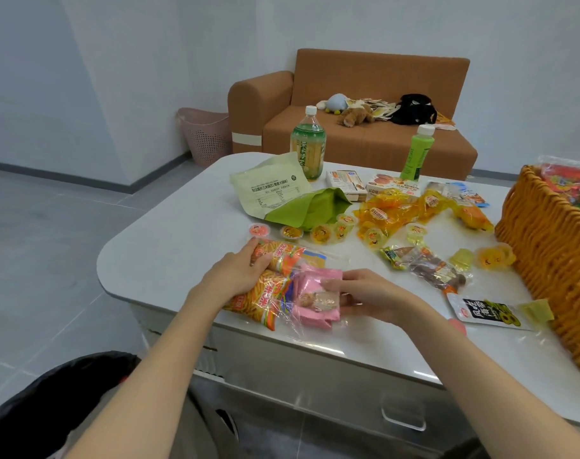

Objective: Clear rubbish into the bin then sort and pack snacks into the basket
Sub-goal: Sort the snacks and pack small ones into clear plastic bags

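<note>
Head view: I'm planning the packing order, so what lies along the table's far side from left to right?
pale green packet → large tea bottle → white snack box → slim green bottle → woven basket

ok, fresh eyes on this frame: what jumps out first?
Yellow jelly cups and yellow wrappers strewn across the white table, beside the orange woven basket at its right edge. Nearer, the left grip rests on orange stick-snack bags while the right grip pinches a pink packet.
</note>
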Demonstrator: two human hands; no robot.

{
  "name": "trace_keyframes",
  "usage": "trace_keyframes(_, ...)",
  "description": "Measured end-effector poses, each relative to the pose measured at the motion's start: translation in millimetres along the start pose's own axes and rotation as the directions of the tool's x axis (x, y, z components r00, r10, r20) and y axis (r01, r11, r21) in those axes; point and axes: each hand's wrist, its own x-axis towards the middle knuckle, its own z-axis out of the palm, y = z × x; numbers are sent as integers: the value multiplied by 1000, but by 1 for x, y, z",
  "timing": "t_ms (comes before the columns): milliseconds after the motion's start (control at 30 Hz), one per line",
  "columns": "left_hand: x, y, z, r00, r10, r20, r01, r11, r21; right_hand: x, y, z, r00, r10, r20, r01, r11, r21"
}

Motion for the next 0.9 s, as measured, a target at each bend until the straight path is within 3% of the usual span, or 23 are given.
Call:
trace_keyframes(200, -4, 7, 1, 999, -2, -52, 4, 999, 35, -6, 1, -3, 989, 94, 115, -88, 995, -53)
trace_keyframes(333, -8, 14, 1, 996, 9, -93, -9, 1000, 9, -10, 7, 14, 997, -66, -31, 60, 986, -158)
trace_keyframes(433, -14, 18, 2, 993, -1, -121, -3, 999, -35, -7, 13, 23, 981, -153, -121, 139, 983, -117)
trace_keyframes(667, -26, 36, 2, 996, -34, -87, 2, 941, -339, -10, 10, 3, 981, -70, -181, 75, 997, 20)
trace_keyframes(900, -52, 77, 10, 996, -66, -54, 50, 964, -262, -20, 18, -8, 984, -52, -173, 57, 998, 25)
